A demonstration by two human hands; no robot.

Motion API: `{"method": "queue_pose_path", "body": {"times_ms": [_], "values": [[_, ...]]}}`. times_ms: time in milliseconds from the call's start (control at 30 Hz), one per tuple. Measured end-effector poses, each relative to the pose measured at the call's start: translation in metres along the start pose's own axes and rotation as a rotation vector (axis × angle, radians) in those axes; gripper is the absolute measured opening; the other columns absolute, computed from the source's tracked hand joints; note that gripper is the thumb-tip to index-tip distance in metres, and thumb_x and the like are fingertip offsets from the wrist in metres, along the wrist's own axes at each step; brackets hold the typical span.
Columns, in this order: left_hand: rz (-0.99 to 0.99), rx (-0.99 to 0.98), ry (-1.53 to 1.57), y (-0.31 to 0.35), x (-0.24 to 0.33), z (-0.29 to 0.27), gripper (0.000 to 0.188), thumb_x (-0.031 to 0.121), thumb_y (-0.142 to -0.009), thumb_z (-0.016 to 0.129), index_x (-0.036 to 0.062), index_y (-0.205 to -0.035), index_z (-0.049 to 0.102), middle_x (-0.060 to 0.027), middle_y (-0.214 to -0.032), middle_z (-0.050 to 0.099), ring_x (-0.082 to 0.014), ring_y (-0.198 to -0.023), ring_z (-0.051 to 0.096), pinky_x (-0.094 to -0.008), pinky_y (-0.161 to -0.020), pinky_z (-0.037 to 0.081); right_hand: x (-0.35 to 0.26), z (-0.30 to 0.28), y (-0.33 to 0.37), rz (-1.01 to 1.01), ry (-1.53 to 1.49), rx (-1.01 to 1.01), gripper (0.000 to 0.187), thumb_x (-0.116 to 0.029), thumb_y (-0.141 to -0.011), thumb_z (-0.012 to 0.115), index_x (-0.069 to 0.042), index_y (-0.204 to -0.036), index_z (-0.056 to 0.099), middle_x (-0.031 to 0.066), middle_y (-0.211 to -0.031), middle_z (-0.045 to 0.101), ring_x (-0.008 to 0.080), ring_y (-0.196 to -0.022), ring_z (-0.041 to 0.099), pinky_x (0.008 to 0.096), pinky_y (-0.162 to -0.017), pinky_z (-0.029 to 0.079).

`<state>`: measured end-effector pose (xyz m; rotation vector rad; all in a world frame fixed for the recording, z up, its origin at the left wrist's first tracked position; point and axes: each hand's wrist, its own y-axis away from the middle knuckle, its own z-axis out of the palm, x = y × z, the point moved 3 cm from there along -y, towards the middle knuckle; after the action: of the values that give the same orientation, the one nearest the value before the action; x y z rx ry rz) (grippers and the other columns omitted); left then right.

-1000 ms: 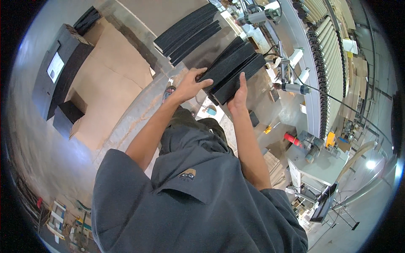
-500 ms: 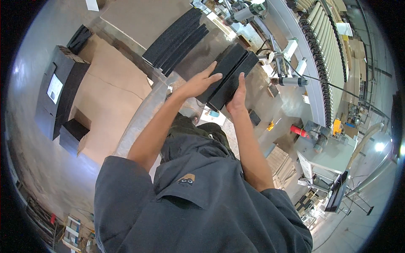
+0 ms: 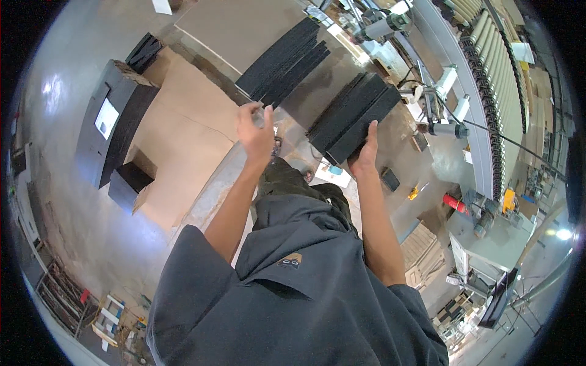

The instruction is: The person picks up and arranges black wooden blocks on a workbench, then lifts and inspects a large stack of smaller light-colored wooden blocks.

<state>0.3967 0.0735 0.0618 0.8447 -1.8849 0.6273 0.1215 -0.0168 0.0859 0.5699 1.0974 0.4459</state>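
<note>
A stack of black panels (image 3: 354,113), dark on their faces and rough along the edges, lies ahead of me, its pieces slightly offset. My right hand (image 3: 365,152) holds its near right edge. The thumb points up along the side, while the other fingers are hidden by the panels. My left hand (image 3: 255,133) is raised in front of a second stack of black panels (image 3: 284,64), just short of its near end. Its thumb and fingers are apart and slightly bent, and nothing shows between them.
A brown cardboard sheet (image 3: 189,128) lies at left, with a larger dark stack bearing a white label (image 3: 107,119) beside it. At right stands a machine with a roller conveyor (image 3: 488,55) and metal cylinders (image 3: 448,130). A red cylinder (image 3: 455,203) is farther right.
My left hand has let go of the panel stack and moved left toward the second stack. My right hand stays on its edge. The whole view has shifted somewhat.
</note>
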Motion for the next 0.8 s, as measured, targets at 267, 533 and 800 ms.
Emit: {"method": "queue_pose_path", "body": {"times_ms": [267,533,800], "values": [[0.003,0.047,-0.137,0.012,-0.068,0.021,0.064,0.032,-0.079,0.097,0.0066,-0.131,0.068,-0.0167,-0.127,0.069,-0.0379,-0.117,0.067,-0.0481,-0.1,0.055,0.009,-0.022,-0.008,-0.052,0.06,-0.021,0.108,-0.086,-0.095,0.056,-0.007,-0.168,0.038,0.0154,-0.171,0.042,0.0371,-0.155,0.042,0.0513,-0.132,0.028],[0.215,0.116,-0.259,0.011,-0.042,0.039,0.067,0.02,-0.073,0.096,0.0098,-0.133,0.069,-0.0148,-0.127,0.068,-0.0358,-0.113,0.066,-0.0471,-0.097,0.052,-0.008,-0.03,0.004,-0.022,0.195,0.114,0.126,-0.097,-0.088,0.051,-0.011,-0.175,0.023,0.0131,-0.178,0.03,0.0362,-0.16,0.032,0.0544,-0.132,0.022],[0.371,-0.142,-0.457,-0.004,-0.004,0.059,0.072,0.013,-0.077,0.09,0.0047,-0.142,0.061,-0.0151,-0.13,0.067,-0.035,-0.119,0.064,-0.0472,-0.103,0.051,-0.013,-0.06,-0.008,-0.05,0.165,0.168,0.121,-0.094,-0.091,0.051,-0.011,-0.175,0.024,0.0103,-0.172,0.038,0.0318,-0.148,0.042,0.0476,-0.122,0.032]]}}
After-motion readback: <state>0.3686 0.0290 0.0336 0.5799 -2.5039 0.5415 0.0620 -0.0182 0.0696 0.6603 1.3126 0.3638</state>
